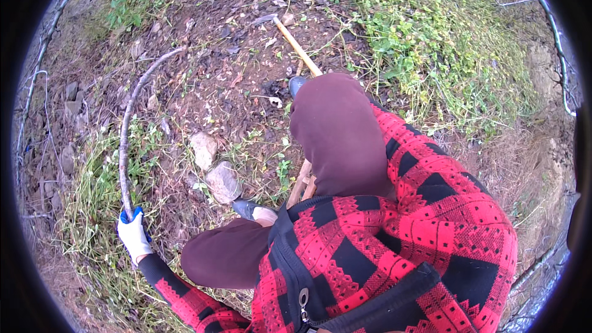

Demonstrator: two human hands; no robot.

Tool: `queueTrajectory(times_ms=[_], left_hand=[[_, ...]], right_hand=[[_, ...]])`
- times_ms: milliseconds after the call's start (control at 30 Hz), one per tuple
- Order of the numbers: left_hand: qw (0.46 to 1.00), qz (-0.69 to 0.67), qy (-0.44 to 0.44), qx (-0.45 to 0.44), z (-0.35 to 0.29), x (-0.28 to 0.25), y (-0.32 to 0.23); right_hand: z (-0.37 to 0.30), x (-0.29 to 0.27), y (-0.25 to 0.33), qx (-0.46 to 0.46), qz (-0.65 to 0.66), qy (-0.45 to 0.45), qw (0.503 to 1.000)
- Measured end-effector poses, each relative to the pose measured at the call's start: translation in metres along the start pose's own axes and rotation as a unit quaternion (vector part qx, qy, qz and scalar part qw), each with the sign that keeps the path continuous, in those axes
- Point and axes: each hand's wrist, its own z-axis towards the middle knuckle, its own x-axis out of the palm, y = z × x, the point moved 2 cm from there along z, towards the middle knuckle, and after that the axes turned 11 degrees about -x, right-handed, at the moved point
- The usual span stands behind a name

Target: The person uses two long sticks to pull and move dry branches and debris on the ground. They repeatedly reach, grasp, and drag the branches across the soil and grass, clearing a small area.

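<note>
Gripping the near end of a long curved branch (126,129), the left hand (134,234), in a white and blue glove, is closed round the wood. From the hand the branch is arching up and away over grass and bare soil. Two pale stones (213,166) are lying just to the right of the hand. A wooden-handled tool (297,48) is resting well off to the right, partly hidden by the knees. The right hand is not being shown. A firm grip low on the branch is judged best, with the pull being kept along its curve.
</note>
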Motion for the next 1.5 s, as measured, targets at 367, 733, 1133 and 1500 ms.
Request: queueTrajectory(times_ms=[367,733,1133,1500], left_hand=[[0.961,0.242,0.064,0.118,-0.053,0.064,-0.043],[0.962,0.175,0.088,0.192,-0.036,0.069,-0.001],[0.976,0.161,0.126,0.080,-0.068,0.050,-0.016],[0.966,0.223,0.117,0.053,-0.043,0.050,-0.003]], right_hand=[[-0.010,-0.001,-0.012,0.004,0.015,-0.010,1.000],[0.012,0.010,0.012,-0.041,0.015,-0.028,0.999],[0.045,-0.064,0.109,-0.141,0.131,-0.152,0.969],[0.139,-0.157,0.165,-0.141,-0.177,-0.289,0.930]])
